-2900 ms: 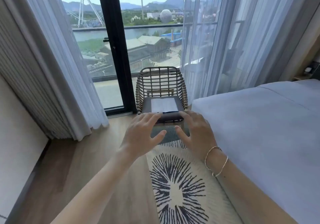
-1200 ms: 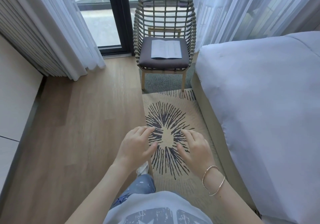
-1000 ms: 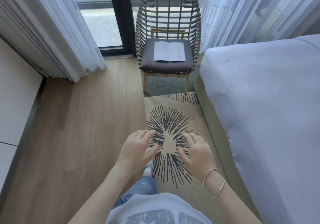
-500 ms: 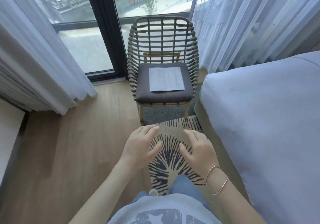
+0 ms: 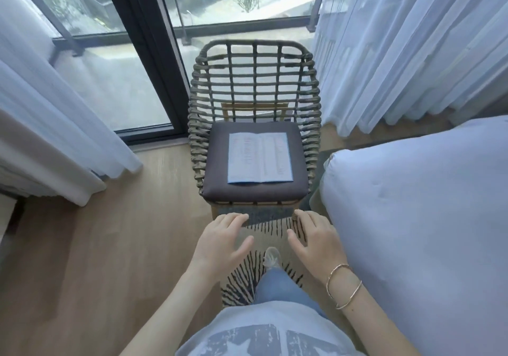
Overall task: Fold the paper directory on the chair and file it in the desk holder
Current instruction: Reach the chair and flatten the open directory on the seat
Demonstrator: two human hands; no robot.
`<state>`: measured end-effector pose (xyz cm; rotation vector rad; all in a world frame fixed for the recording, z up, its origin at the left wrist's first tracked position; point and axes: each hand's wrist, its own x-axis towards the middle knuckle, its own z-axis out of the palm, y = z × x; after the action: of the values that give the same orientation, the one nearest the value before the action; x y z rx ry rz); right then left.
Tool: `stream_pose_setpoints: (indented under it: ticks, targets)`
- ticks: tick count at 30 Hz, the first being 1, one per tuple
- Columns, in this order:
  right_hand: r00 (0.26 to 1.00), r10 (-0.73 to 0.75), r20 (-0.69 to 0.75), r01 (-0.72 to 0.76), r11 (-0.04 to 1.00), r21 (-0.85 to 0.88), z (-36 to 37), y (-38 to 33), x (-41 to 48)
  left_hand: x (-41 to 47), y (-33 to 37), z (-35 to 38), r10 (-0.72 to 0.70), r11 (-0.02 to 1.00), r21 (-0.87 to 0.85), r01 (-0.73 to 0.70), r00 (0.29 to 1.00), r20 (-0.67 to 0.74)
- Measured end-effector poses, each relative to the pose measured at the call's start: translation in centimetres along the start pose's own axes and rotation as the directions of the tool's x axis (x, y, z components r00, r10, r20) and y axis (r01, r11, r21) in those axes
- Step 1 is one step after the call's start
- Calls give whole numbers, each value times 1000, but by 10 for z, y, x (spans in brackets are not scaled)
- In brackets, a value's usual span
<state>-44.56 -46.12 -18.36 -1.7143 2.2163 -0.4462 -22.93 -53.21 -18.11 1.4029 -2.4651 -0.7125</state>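
Closing on the woven rope-backed chair [image 5: 254, 86], I now hold my spread, empty left hand [image 5: 221, 241] and right hand [image 5: 316, 241] just short of the unfolded white paper directory [image 5: 259, 157], so folding can start.

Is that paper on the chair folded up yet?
No, spread open: the paper directory lies flat on the cushion, both pages showing, centre crease visible.

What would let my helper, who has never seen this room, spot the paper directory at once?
Find the woven chair at the window, beside the bed. On its dark seat cushion lies the paper directory, opened flat. It is the only pale, printed sheet there, creased down its middle.
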Motion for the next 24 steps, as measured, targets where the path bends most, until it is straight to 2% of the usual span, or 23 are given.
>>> stream_pose_setpoints:
  ticks: [10, 17, 24]
  targets:
    - [997, -74, -16, 74, 997, 28, -60, 45, 201, 202, 22, -34, -60, 998, -33, 55, 986, -154]
    - [996, -71, 47, 71, 997, -6, -45, 49, 276, 274, -5, -35, -85, 996, -5, 85, 993, -81]
    - [997, -72, -5, 72, 997, -2, -45, 31, 340, 336, -36, -59, -34, 999, 10, 34, 997, -67]
